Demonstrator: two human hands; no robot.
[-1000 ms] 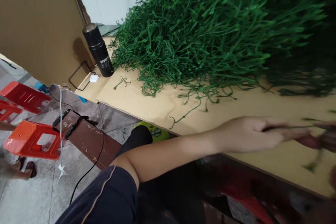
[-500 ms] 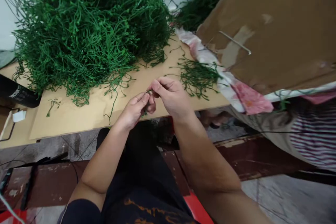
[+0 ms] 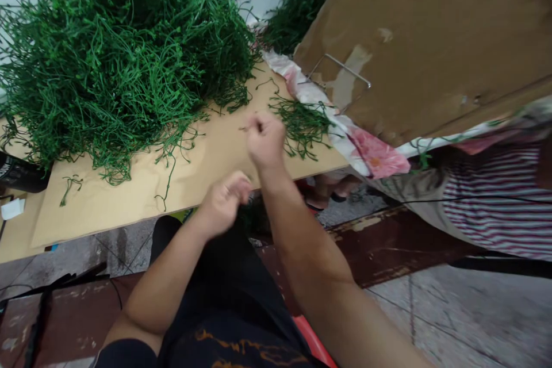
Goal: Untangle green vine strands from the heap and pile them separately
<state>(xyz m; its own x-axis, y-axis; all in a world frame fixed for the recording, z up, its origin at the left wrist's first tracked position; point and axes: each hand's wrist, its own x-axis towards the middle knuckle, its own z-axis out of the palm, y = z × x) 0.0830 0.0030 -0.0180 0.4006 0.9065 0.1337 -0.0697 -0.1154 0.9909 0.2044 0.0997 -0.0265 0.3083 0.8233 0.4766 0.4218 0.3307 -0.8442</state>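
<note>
My left hand (image 3: 225,202) is curled over the front edge of the cardboard sheet (image 3: 207,164), blurred by motion. A bit of dark green shows at its fingertips, seemingly part of a thin green stem. Up and to the right, apart from it, my right hand (image 3: 266,137) is closed in a pinch above the cardboard; what its fingers hold, if anything, is too blurred to name. Just beyond my right hand lies a small pile of green stems (image 3: 302,126). A large tangled heap of green stems (image 3: 129,63) covers the back left of the sheet.
Leaning at the right is a big brown cardboard panel (image 3: 431,52) with a bent metal wire, over pink-flowered plastic sheeting (image 3: 375,152). A person in a striped garment (image 3: 495,201) sits behind it. A black cylinder (image 3: 21,172) lies at the left; more stems (image 3: 297,11) rise behind.
My hands, together over a green piece before, have come apart: the left is lower and the right stays higher. The whole view has shifted, so the table things appear further left.
</note>
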